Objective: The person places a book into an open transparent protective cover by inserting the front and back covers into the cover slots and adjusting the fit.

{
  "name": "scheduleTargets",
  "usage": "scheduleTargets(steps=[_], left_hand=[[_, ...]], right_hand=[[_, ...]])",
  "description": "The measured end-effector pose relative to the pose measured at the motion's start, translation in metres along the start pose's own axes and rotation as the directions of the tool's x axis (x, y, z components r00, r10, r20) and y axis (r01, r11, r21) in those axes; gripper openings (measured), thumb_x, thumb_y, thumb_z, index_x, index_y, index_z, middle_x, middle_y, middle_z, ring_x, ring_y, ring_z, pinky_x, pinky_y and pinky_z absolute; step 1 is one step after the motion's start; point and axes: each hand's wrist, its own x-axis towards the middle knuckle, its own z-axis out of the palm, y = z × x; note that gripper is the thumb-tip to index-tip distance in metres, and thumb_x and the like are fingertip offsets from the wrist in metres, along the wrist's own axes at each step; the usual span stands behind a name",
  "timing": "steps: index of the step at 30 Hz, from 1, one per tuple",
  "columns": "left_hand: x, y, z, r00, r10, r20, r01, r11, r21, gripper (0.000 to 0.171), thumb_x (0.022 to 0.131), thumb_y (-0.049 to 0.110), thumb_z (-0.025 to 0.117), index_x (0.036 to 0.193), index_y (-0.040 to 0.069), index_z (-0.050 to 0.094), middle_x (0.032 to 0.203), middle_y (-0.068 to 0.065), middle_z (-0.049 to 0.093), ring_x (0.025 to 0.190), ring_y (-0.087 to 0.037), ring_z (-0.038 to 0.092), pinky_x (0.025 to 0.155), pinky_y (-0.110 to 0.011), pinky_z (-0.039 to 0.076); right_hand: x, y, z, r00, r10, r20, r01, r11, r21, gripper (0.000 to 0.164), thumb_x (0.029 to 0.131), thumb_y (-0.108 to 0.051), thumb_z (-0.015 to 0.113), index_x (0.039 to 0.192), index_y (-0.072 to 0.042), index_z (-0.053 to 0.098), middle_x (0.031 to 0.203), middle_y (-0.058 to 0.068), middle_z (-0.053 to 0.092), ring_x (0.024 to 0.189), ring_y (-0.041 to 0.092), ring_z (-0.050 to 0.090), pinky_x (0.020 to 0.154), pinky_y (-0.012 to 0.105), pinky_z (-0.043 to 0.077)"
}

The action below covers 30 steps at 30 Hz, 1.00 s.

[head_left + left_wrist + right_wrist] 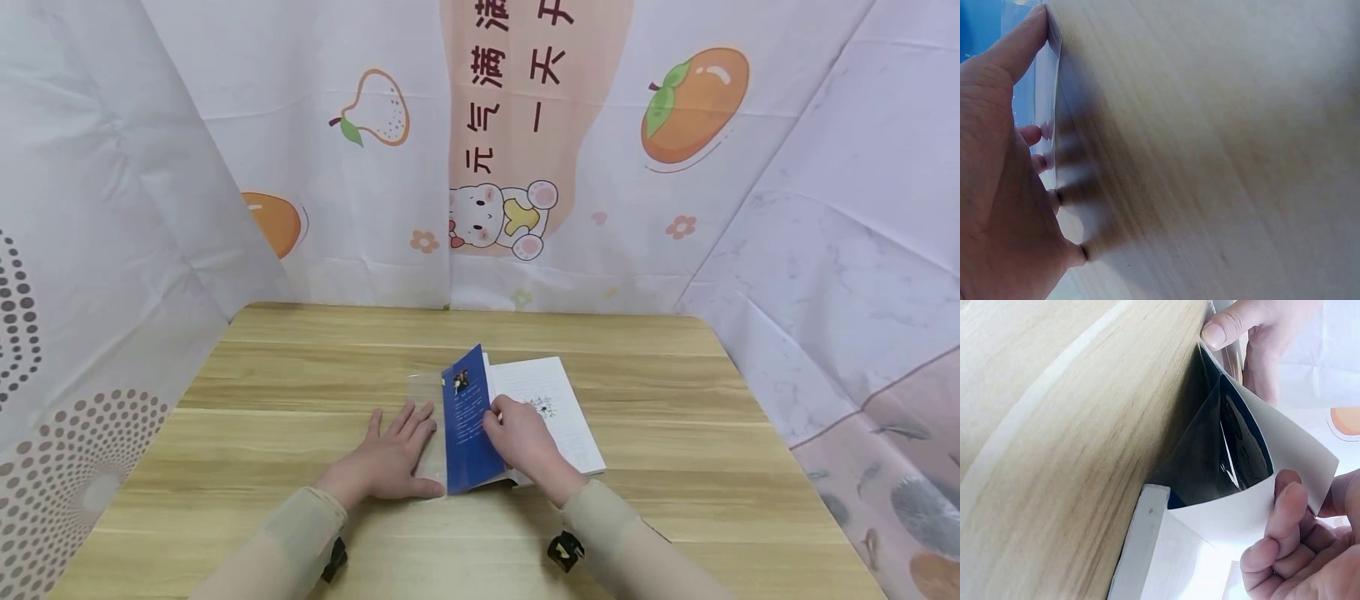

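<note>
An open book lies in the middle of the table, its white page printed with text and a dark branching drawing. My right hand pinches the book's blue cover flap, which stands partly raised and bears a small photo and pale text. In the right wrist view, curled fingers hold the flap's edge, and the cover bends into a fold. With fingers spread, my left hand rests on a clear plastic sheet left of the flap. Its thumb touches the sheet's edge in the left wrist view.
The wooden table extends around the book on all sides. Behind it hangs a white printed curtain with fruit pictures and lettering, and more cloth hangs at both sides. Dark wrist devices sit under both forearms.
</note>
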Motion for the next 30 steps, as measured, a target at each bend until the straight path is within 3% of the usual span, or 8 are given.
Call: scheduleTargets(steps=[12, 30], left_hand=[[0.0004, -0.0007, 0.0011, 1.000, 0.015, 0.010, -0.014, 1.000, -0.027, 0.104, 0.085, 0.074, 0.061, 0.159, 0.008, 0.032, 0.171, -0.012, 0.013, 0.157, -0.040, 0.006, 0.115, -0.077, 0.002], [-0.0002, 0.0033, -0.0044, 0.999, -0.013, 0.047, 0.013, 1.000, -0.011, 0.097, 0.086, 0.069, 0.061, 0.160, 0.012, 0.032, 0.172, -0.007, 0.012, 0.158, -0.036, 0.005, 0.117, -0.074, 0.003]], right_hand=[[0.0004, 0.0018, 0.0027, 1.000, -0.018, -0.020, 0.017, 0.999, -0.047, 0.017, 0.101, -0.013, 0.055, 0.090, -0.004, 0.063, 0.058, 0.001, 0.055, 0.041, 0.012, 0.051, 0.041, 0.027, 0.040], [-0.0003, 0.0006, 0.0023, 0.999, -0.033, -0.034, 0.030, 0.996, -0.079, 0.017, 0.101, -0.013, 0.057, 0.089, -0.003, 0.064, 0.061, 0.002, 0.058, 0.046, 0.011, 0.053, 0.042, 0.026, 0.042]])
